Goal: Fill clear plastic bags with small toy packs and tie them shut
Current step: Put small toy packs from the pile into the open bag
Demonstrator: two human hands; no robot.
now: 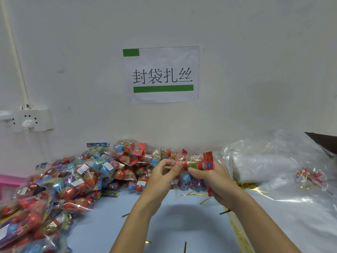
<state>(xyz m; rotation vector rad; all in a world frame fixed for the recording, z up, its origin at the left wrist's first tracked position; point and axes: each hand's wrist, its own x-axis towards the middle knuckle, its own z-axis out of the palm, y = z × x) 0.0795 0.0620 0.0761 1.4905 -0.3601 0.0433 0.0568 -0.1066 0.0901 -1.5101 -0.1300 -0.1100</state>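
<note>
Both hands hold one filled clear bag [189, 173] above the blue table [182, 221] — the left hand [160, 177] pinches its neck, the right hand [217, 181] grips its body. A gold twist tie may be there — too blurred to tell.

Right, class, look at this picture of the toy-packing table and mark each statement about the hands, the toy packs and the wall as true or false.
1. Both hands grip one clear plastic bag of colourful toys. True.
2. The left hand rests flat on the table. False: it pinches the bag.
3. The heap of filled toy packs lies left of the hands. True.
4. The white paper wall sign has red bars. False: they are green.
5. Thin gold twist ties lie on the pale blue table. True.
</note>
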